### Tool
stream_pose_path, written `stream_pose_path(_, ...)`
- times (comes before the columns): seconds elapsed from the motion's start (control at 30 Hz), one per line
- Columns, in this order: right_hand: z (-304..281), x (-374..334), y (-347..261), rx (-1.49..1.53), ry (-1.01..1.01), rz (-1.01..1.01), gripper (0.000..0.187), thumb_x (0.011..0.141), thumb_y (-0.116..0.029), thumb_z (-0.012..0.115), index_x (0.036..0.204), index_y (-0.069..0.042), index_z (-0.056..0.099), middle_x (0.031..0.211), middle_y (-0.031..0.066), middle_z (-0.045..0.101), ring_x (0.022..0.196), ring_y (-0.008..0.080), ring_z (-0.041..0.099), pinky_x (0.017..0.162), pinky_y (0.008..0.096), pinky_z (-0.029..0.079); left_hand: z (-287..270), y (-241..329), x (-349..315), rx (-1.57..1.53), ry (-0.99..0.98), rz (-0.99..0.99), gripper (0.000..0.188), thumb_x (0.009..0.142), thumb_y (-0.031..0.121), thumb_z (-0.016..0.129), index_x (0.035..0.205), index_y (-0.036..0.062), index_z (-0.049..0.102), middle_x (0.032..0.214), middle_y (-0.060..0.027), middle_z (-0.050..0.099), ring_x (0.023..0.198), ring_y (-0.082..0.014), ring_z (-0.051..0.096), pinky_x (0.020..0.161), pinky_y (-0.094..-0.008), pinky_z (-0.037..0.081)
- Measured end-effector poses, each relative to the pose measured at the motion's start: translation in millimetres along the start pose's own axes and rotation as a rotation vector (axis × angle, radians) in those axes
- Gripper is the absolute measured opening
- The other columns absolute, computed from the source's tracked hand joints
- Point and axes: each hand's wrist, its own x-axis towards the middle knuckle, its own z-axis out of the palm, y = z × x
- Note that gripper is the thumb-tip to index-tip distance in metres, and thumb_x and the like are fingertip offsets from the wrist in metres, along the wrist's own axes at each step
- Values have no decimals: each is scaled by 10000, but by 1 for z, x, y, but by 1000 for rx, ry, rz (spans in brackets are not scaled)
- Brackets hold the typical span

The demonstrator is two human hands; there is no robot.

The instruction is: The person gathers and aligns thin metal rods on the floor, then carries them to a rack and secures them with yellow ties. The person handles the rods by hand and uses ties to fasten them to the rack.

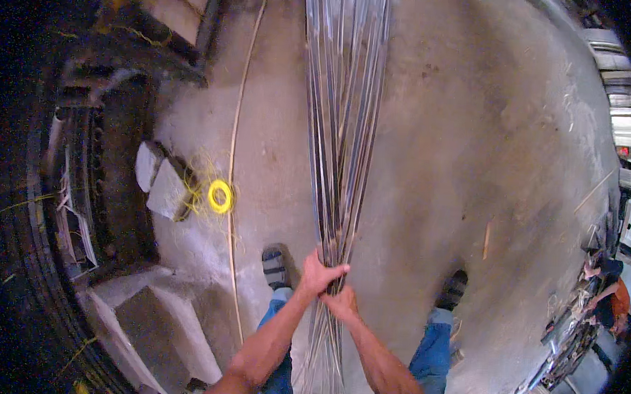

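Observation:
A bundle of long, thin, shiny metal strips [343, 107] runs from the top edge down between my feet. It is pinched narrow at my hands and fans out on both sides of them. My left hand [319, 274] is closed around the bundle from the left, with its thumb lying across the top. Just below and touching it, my right hand [341, 303] grips the same strips from the right. The undersides of the strips and most of my fingertips are hidden.
A yellow coil [220, 196] with loose yellow strands lies left, beside pale blocks [168, 190]. A long thin cane or hose [236, 151] runs along the floor. A concrete-edged pit [148, 330] is at lower left. At far right, a person in orange [619, 305] is near piled strips.

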Motion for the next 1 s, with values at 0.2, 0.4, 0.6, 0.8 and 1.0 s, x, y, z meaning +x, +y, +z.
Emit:
stream_pose_path(0.2,-85,-94,-13,-65,127,-35,371,648,-318,757,817,-4,653,739,119,672,734,229,667,662,371,504,55,92,-71,-26,-33,7,610,606,362,838,1052,21,601,951,-135,675,876,-239,651,805,-363,501)
stream_pose_path(0.4,-146,-165,-5,-69,172,-26,375,629,-319,764,812,-8,661,764,135,680,743,255,672,666,379,508,100,159,-137,-58,-27,68,564,625,345,837,1025,26,600,918,-102,678,817,-188,646,769,-347,508)
stream_pose_path(0.6,-199,-186,13,-117,173,31,344,631,-285,738,855,-33,675,765,114,682,729,256,666,678,399,509,156,167,-146,-152,-112,45,549,630,332,834,1022,30,598,914,-97,678,821,-183,648,759,-342,507)
stream_pose_path(0.8,-224,-69,79,-23,147,-91,332,651,-221,729,921,-41,659,829,108,680,780,205,654,711,371,500,205,146,-64,-91,-135,24,590,633,306,825,1102,37,587,961,-104,672,866,-191,634,801,-336,493)
stream_pose_path(1.0,-254,76,74,137,138,-159,442,673,-210,748,1061,-48,610,979,86,664,909,221,625,828,351,476,256,103,78,-254,-146,242,546,635,276,809,1071,15,608,918,-83,671,805,-169,612,761,-329,502)
